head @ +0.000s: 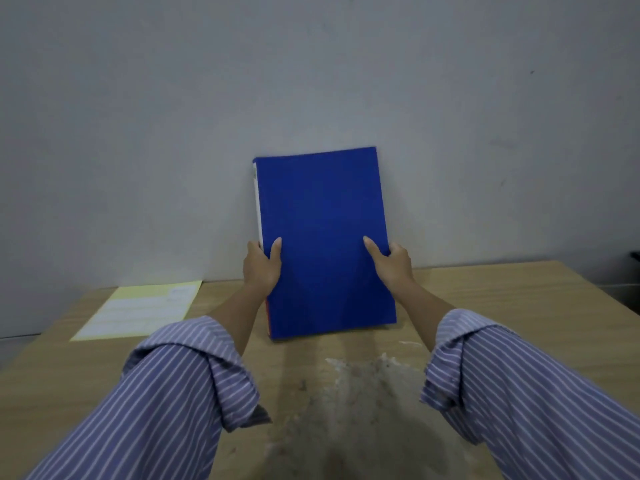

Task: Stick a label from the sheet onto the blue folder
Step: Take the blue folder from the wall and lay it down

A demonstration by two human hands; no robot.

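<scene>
The blue folder (pixel 323 237) stands tilted up in the middle of the view, its lower edge near the wooden table (pixel 502 299) and its top toward the wall. My left hand (pixel 260 268) grips its left edge, thumb on the cover. On the right edge my right hand (pixel 391 263) holds it the same way. A white strip of pages and a red sliver show along the folder's left side. The label sheet (pixel 138 311), pale yellow with white labels, lies flat on the table at the far left.
A grey wall (pixel 311 81) rises right behind the table's back edge. A rough whitish worn patch (pixel 363 393) marks the tabletop in front of me. A dark object (pixel 634 255) pokes in at the right edge beyond the table.
</scene>
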